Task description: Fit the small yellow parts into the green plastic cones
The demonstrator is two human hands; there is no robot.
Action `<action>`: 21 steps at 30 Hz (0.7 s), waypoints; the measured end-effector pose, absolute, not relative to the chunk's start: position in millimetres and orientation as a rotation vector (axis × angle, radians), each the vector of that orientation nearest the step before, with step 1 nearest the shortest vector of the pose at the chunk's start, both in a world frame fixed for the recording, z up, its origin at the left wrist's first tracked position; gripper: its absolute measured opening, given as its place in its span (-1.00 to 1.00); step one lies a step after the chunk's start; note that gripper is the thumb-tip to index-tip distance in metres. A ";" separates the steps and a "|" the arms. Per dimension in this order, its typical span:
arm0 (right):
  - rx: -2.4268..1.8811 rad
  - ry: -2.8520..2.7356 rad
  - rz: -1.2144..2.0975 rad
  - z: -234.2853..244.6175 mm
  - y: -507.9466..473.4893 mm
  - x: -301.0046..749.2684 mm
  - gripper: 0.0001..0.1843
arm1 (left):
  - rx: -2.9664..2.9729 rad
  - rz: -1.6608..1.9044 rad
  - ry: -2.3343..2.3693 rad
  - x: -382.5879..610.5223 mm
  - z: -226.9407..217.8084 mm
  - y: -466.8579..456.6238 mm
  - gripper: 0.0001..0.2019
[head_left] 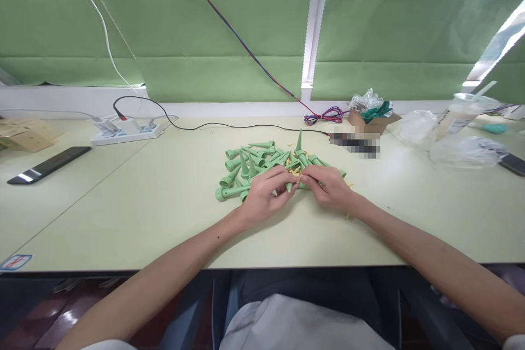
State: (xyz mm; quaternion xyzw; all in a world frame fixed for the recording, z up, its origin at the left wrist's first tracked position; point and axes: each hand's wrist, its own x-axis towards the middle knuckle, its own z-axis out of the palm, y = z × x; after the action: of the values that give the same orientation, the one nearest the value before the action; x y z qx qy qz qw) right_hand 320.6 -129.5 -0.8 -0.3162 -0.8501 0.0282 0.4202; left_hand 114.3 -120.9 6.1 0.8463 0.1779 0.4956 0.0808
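On the tabletop (pixel 164 219), at the near side of the pile of green spikes (pixel 235 190), our left hand (pixel 266 194) appears to have its fingers closed around one spike (pixel 289 187), tip toward us, just left of our right hand (pixel 328 188), whose grip we cannot tell.

The pale tabletop (pixel 164 219) carries heaped green pointed pieces (pixel 252 166), yellow bits (pixel 294 171), a white power strip (pixel 143 134), a flat black object (pixel 50 165), an open cardboard box (pixel 364 123) and plastic bags (pixel 463 153).
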 end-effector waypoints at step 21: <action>-0.820 -2.176 0.077 0.7 -127.2 322.3 -0.67 | 2.533 1.416 0.587 115.6 3.8 -121.1 -0.91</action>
State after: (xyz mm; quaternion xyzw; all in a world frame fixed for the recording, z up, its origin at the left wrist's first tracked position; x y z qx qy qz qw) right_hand 322.3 -127.2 0.7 -0.3236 -0.8587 0.0302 0.3963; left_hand 115.6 -121.1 3.8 0.8521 0.1974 0.4762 0.0904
